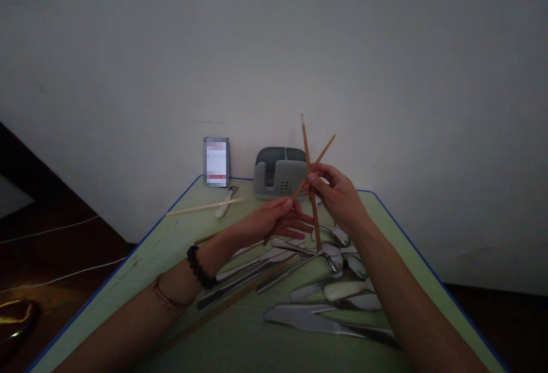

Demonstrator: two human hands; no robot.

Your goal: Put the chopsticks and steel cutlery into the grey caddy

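Pinching 2 slim brown wooden chopsticks (305,143), crossed, in right hand (337,193), and 1 also in left hand (274,219), above silvery metal cutlery (331,251). Could drop 1 through a loose hold where crossed.

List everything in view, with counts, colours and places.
Wall: one, grey, behind the table
Table: one, green, blue-edged, centre
Screened device: one, grey-edged, table's back left
Holder: one, grey, table's back middle
Held chopsticks: two, brown, crossed above the table
Pale stick: one, cream, table's left
Utensil: one, white-handled, beside the pale stick
Loose sticks: at least two, brown, near left wrist
Metal cutlery: several, mostly silver, overlapping between the forearms
Cables: two, pale, lower left
Unclear object: one, dark, lower left
Bracelets: two, black, brown, left arm
Left hand: one, bare, holding one chopstick
Right hand: one, bare, at the crossing
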